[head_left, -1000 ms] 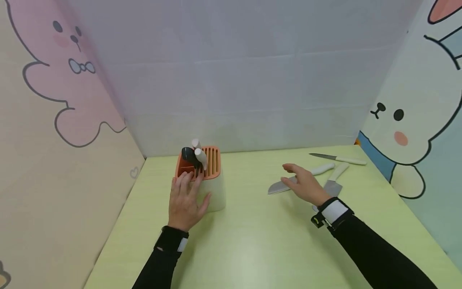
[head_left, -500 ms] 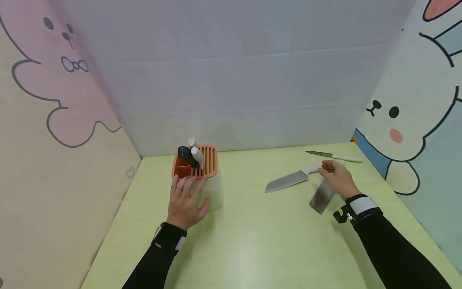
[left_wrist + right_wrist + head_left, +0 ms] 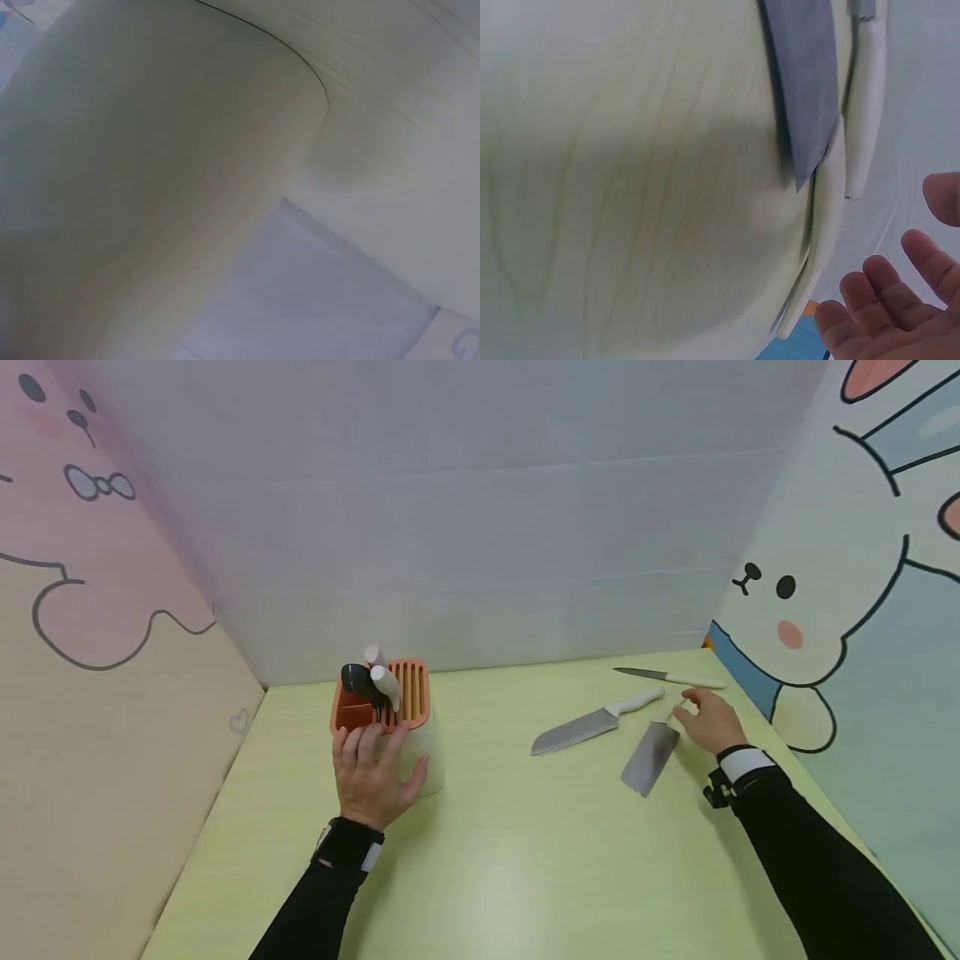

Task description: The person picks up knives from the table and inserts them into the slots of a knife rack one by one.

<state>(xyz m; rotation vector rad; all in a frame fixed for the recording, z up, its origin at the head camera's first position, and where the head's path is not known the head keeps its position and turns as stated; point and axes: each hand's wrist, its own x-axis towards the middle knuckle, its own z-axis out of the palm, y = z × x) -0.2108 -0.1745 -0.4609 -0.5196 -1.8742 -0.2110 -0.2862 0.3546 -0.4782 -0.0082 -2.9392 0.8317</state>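
Observation:
My left hand [image 3: 371, 781] rests on the front of a white knife block [image 3: 429, 768] with an orange slotted top, fingertips near the rim. In the left wrist view, the block's pale wall [image 3: 150, 150] fills much of the frame and the fingers are out of sight. At the right, my right hand [image 3: 708, 720] hovers beside the white handle of a cleaver [image 3: 651, 758], which lies flat on the table. The right wrist view shows that hand's loosely bent fingers [image 3: 885, 289] apart from the cleaver's handle [image 3: 829, 187]. Nothing is held.
A broad-bladed kitchen knife [image 3: 576, 731] lies left of the cleaver, and a slim knife [image 3: 693, 680] lies behind it. Two white handles and a black-handled tool [image 3: 360, 682] stand in the block. Walls border the table [image 3: 480, 860] at the back and both sides.
My right hand has moved right, from over the broad-bladed knife to beside the cleaver's handle, uncovering both blades. The left hand stays at the block. The head view has turned slightly right.

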